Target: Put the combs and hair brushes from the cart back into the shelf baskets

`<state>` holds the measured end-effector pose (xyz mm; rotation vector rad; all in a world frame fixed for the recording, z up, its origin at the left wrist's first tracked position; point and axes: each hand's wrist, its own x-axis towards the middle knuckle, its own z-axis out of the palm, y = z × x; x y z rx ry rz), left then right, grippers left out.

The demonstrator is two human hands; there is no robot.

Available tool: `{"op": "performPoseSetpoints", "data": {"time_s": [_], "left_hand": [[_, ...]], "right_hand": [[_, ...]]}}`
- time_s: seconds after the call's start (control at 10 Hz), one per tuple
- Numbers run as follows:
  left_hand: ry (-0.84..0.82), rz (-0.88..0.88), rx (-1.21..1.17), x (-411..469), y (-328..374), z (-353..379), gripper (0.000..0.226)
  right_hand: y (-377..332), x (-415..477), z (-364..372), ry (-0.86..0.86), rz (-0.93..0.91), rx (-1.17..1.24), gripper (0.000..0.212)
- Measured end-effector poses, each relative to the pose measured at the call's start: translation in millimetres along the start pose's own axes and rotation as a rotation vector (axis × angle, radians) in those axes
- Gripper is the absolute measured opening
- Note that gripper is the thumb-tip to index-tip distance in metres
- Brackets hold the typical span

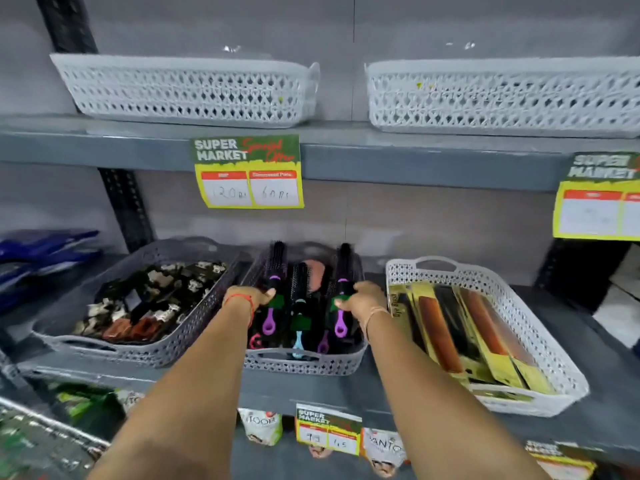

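A grey basket (304,367) on the middle shelf holds several round hair brushes. My left hand (254,296) grips a black round brush with a purple handle (277,268) at the basket's left side. My right hand (363,299) grips a second black brush with a purple handle (341,322) at the basket's right side. Between them lie a black brush with a light blue handle (299,306) and a pink paddle brush (315,273). A white basket (540,341) to the right holds packaged combs (450,337) in yellow card sleeves.
A grey basket (69,327) of hair clips sits left of the brush basket. Two white baskets (187,91) (502,98) stand on the upper shelf. Price tags (247,171) hang off the shelf edges. Packets hang below; a cart's edge (41,420) shows at lower left.
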<state>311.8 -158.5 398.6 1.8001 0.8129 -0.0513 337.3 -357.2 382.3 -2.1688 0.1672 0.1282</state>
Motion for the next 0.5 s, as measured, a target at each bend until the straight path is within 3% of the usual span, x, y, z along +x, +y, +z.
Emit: {"op": "performPoseSetpoints", "data": {"time_s": [0.1,0.2,0.3,0.5], "left_hand": [[0.042,0.004,0.009,13.8,-7.6,17.9,0.054],[0.038,0.132,0.355,22.0,-22.9,28.2,0.046],[0.148,0.156,0.423,16.1,-30.4,22.1,0.056],[0.184,0.298,0.448,-6.8,-40.2,14.0,0.041]], "right_hand": [[3.8,3.3,14.2,-0.010,-0.019,-0.155,0.049],[6.0,4.5,23.9,0.004,-0.017,-0.266,0.043],[6.8,1.9,25.7,0.019,-0.034,-0.317,0.039],[4.2,-29.3,24.3,0.029,-0.083,-0.253,0.047]]}}
